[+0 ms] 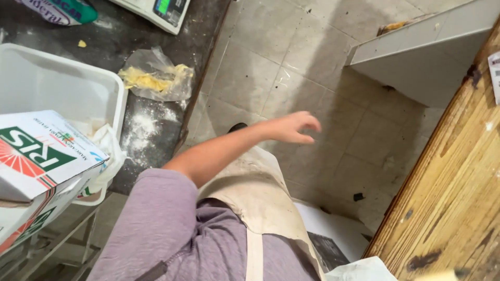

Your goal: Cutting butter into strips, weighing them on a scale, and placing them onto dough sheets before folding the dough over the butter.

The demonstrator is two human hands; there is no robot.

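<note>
My left hand reaches out to the right over the tiled floor, fingers apart and holding nothing. Its bare forearm runs back to my purple sleeve, and a stained beige apron hangs below it. The hand touches nothing; the nearest thing is the wooden worktop on the right. My right hand is out of view.
A dark, flour-dusted counter on the left holds a white plastic tub, a crumpled clear bag with yellow scraps and a scale. A white cardboard box with green and red print stands at the near left. A grey ledge juts out at top right.
</note>
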